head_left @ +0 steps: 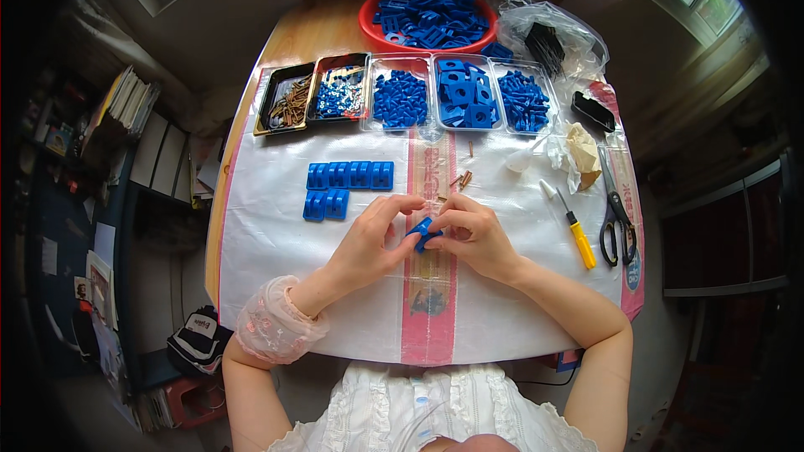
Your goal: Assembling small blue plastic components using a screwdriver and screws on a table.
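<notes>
Clearly both hands — left hand (373, 238), right hand (473, 234) — pinch one small blue plastic part (423, 233) above the near-centre worktop (276, 243); a slipping fingertip could drop it — scattering the loose brass pins (463, 177) just beyond.

blue part (424, 233): smooth plastic, slight gloss | table cover (276, 201): glossy white woven plastic sheet | far trays (463, 94): clear plastic | far-left screws (291, 102): dull brownish metal | table (301, 33): smooth wood | right screwdriver (576, 233): yellow plastic handle | far bowl (368, 23): red plastic
</notes>
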Motion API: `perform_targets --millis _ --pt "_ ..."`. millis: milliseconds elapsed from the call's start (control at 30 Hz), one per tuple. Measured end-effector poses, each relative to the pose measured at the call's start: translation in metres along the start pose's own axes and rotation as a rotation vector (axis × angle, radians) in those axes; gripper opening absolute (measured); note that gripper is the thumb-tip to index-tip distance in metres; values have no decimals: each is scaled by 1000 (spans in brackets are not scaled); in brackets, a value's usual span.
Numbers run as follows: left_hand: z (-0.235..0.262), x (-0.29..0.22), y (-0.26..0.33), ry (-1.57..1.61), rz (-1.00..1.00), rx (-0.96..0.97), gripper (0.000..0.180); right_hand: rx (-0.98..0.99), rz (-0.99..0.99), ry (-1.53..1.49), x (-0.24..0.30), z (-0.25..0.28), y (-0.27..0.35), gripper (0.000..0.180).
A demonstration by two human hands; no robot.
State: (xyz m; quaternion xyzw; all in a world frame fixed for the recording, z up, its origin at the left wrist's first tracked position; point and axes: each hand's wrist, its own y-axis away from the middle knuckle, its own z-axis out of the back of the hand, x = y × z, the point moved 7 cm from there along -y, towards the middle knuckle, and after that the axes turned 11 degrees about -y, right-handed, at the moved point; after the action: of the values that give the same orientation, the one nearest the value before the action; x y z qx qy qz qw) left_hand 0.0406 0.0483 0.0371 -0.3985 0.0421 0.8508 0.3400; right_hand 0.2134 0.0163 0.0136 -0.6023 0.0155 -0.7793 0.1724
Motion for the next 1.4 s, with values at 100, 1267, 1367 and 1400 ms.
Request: perform_targets --millis 100,1267,1367,1400 --pt "11 0 -3 -46 -79 -126 42 0 -7 -14 1 -1 -1 19" --pt "93 131 -161 -754 -3 50 26 -5 2 -6 5 -3 -3 16" --pt "91 126 -164 -675 71 89 27 -5 -2 5 4 -2 -2 16" --pt "92 126 -164 -684 73 86 27 -3 -1 9 4 -2 -3 16"
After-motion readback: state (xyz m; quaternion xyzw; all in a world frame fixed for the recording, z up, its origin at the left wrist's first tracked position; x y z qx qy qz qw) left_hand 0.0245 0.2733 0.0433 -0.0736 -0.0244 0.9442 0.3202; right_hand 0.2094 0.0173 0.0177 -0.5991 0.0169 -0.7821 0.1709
